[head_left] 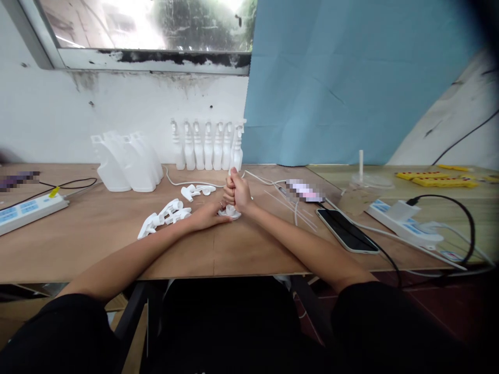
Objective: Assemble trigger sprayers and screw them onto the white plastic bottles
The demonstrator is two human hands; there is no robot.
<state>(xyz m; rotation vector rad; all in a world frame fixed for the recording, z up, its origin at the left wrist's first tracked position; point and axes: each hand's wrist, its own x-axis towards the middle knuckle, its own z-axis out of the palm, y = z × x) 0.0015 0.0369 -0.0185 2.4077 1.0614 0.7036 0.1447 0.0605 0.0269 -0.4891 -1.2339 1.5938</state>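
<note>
At the middle of the table my left hand (210,215) is closed on a white plastic trigger spray head (231,212) lying low against the wood. Just above it, my right hand (238,192) forms a fist with the thumb on top; whatever its fingers hold is hidden. Both hands touch or nearly touch. Several loose white trigger spray heads (171,212) lie left of my left hand, and a few more white spray heads (197,191) sit behind it. Thin white dip tubes (290,208) are scattered to the right of my right hand.
White spray bottles (208,148) stand in a row by the wall, with larger white bottles (128,163) to their left. On the right lie a black-screened phone (346,231), another lit phone (304,190), a power strip (405,223) with cables, and a lidded plastic cup (354,195).
</note>
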